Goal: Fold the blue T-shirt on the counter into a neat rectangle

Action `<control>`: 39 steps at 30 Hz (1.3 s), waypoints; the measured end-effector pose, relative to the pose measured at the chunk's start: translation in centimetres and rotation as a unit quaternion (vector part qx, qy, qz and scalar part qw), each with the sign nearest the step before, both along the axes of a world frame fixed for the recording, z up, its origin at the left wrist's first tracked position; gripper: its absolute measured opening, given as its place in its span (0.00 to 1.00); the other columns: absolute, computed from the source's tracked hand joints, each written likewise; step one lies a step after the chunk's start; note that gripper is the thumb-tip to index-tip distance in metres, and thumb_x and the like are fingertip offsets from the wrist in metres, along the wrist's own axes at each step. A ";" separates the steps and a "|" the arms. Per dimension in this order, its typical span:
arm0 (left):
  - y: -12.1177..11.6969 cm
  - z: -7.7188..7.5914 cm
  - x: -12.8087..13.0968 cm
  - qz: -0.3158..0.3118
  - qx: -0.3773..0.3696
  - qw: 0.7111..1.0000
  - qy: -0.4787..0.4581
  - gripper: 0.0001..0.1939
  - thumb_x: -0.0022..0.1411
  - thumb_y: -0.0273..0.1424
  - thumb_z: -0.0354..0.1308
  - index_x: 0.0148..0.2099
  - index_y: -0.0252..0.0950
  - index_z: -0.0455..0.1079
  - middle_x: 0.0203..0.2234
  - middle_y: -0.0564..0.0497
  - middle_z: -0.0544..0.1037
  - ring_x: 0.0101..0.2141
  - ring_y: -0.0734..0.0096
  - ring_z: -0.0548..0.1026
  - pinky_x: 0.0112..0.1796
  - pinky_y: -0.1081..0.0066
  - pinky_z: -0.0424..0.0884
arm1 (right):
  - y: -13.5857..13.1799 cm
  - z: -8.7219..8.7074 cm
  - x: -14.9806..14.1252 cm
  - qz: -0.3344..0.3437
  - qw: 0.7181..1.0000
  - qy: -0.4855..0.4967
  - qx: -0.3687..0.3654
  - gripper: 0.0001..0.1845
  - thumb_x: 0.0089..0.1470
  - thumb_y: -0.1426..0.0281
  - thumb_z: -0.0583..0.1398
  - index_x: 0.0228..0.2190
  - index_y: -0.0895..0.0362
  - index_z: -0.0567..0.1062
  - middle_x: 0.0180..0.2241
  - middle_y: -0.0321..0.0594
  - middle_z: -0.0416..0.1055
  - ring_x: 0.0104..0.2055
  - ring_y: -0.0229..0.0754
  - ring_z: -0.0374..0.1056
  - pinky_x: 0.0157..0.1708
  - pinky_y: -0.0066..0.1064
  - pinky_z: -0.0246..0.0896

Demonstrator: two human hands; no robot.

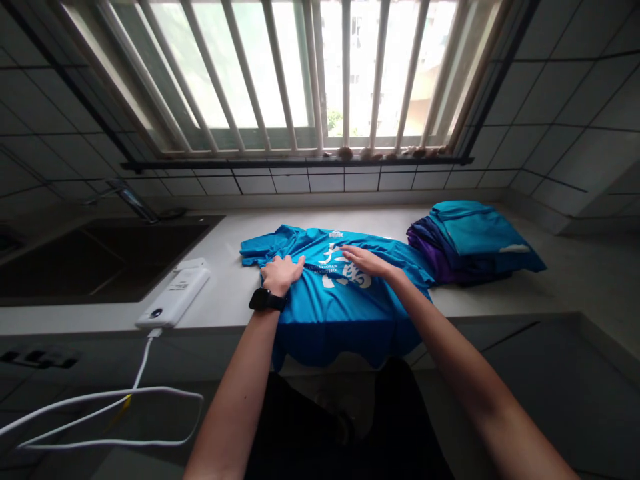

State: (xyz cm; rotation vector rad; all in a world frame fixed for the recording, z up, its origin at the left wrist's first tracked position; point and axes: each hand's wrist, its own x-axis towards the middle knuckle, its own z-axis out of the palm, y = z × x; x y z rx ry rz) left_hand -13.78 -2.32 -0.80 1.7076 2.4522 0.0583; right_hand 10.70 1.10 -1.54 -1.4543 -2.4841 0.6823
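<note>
A blue T-shirt (345, 310) with white lettering on its chest lies spread on the white countertop, and its lower part hangs over the front edge. My left hand (283, 272), below a black wristwatch, rests on the shirt's left side with its fingers spread. Over the white print, my right hand (367, 260) lies flat with its fingers stretched out. Neither hand grips the cloth. Soft wrinkles run across the fabric around both hands. On the right, the shirt's edge meets a stack of folded clothes (475, 230), teal on top with purple and navy below.
A dark sink (100, 260) with a metal faucet (133, 200) is set into the countertop (240, 300) at left. Near it lies a white power strip (175, 293), its white cable (145, 363) looping down over the front edge. A barred window (300, 80) is behind.
</note>
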 end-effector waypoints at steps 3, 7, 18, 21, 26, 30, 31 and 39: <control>1.4 1.6 -1.6 0.026 -0.024 0.999 -0.009 0.31 0.71 0.49 0.46 0.52 0.30 0.80 0.51 0.28 0.80 0.52 0.34 0.77 0.48 0.44 0.72 | 0.0 0.3 1.0 -0.154 0.986 -0.068 0.016 0.34 0.72 0.53 0.45 0.72 0.53 0.58 0.75 0.52 0.46 0.77 0.61 0.41 0.71 0.63 0.39; 3.1 1.9 -3.0 0.039 0.036 0.999 0.005 0.25 0.70 0.38 0.47 0.57 0.29 0.76 0.54 0.28 0.78 0.55 0.37 0.75 0.51 0.46 0.71 | 0.7 -0.8 1.0 -0.155 0.981 -0.115 -0.021 0.34 0.72 0.51 0.41 0.73 0.46 0.53 0.77 0.46 0.36 0.77 0.65 0.32 0.67 0.74 0.34; 3.2 -3.3 -6.6 0.149 0.152 0.977 -0.024 0.28 0.70 0.37 0.46 0.62 0.22 0.69 0.64 0.21 0.66 0.66 0.35 0.62 0.63 0.41 0.59 | 4.8 -1.9 1.1 -0.271 0.959 -0.059 0.050 0.32 0.73 0.61 0.39 0.69 0.60 0.62 0.73 0.55 0.52 0.76 0.56 0.44 0.71 0.64 0.35; 3.6 -3.3 -7.5 0.233 0.160 0.958 -0.045 0.35 0.69 0.41 0.50 0.65 0.12 0.61 0.67 0.12 0.57 0.69 0.25 0.54 0.65 0.35 0.51 | 5.3 -1.8 1.9 -0.299 0.950 -0.033 0.085 0.28 0.72 0.65 0.44 0.61 0.63 0.72 0.66 0.59 0.65 0.70 0.55 0.58 0.71 0.56 0.41; 4.4 -3.5 -7.0 -0.052 0.262 0.960 -0.083 0.28 0.67 0.38 0.55 0.64 0.29 0.66 0.65 0.31 0.67 0.65 0.43 0.65 0.64 0.51 0.63 | 5.3 -2.8 0.6 -0.110 0.978 0.027 0.174 0.25 0.69 0.66 0.53 0.63 0.54 0.72 0.64 0.48 0.70 0.69 0.53 0.61 0.71 0.52 0.46; 4.8 -3.8 -5.8 -0.292 0.230 0.925 -0.081 0.14 0.64 0.41 0.58 0.45 0.39 0.78 0.59 0.43 0.75 0.60 0.52 0.72 0.62 0.55 0.66 | 4.8 -3.1 -1.2 0.068 0.983 0.058 0.160 0.18 0.65 0.65 0.59 0.51 0.54 0.83 0.59 0.45 0.75 0.61 0.50 0.71 0.61 0.38 0.63; 4.7 -3.8 -5.6 -0.305 0.223 0.923 -0.073 0.13 0.64 0.41 0.58 0.39 0.39 0.77 0.55 0.42 0.78 0.56 0.52 0.74 0.61 0.56 0.67 | 4.7 -2.9 -1.4 0.075 0.983 0.061 0.154 0.16 0.66 0.64 0.58 0.44 0.55 0.85 0.54 0.46 0.79 0.55 0.50 0.75 0.56 0.36 0.66; 4.0 -3.5 -4.6 -0.291 0.254 0.922 -0.012 0.16 0.67 0.43 0.57 0.44 0.35 0.77 0.45 0.39 0.82 0.48 0.51 0.78 0.54 0.54 0.69 | 4.3 -2.1 -0.8 -0.040 0.974 0.078 0.207 0.16 0.64 0.66 0.60 0.49 0.57 0.82 0.51 0.49 0.80 0.54 0.51 0.74 0.56 0.38 0.65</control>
